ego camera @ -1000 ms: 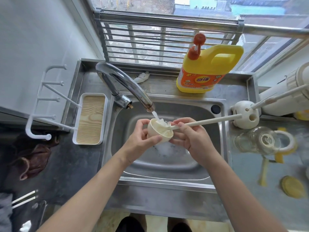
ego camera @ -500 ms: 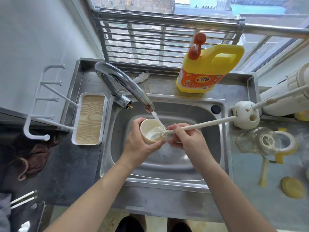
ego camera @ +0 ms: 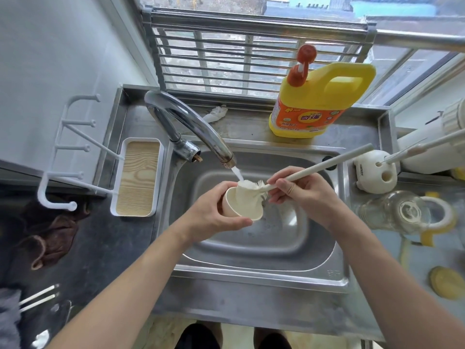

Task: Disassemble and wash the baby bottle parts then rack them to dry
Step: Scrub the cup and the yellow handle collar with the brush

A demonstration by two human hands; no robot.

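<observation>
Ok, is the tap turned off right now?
No, water is running from the faucet onto the brush at the cap.

A steel sink unit (ego camera: 251, 273) is set between a dark counter (ego camera: 105, 248) and a glossy worktop (ego camera: 402, 273). On its back ledge a yellow detergent jug (ego camera: 319, 102) and a crumpled white scrap (ego camera: 215, 113) are seen. A white drying rack (ego camera: 138, 177) is placed at its left edge and a brush holder (ego camera: 375, 172) at its right. On the worktop a glass bottle (ego camera: 392, 212) is laid on its side near a yellow disc (ego camera: 446, 282). A brown cloth (ego camera: 50, 238) is bunched on the dark counter.
</observation>
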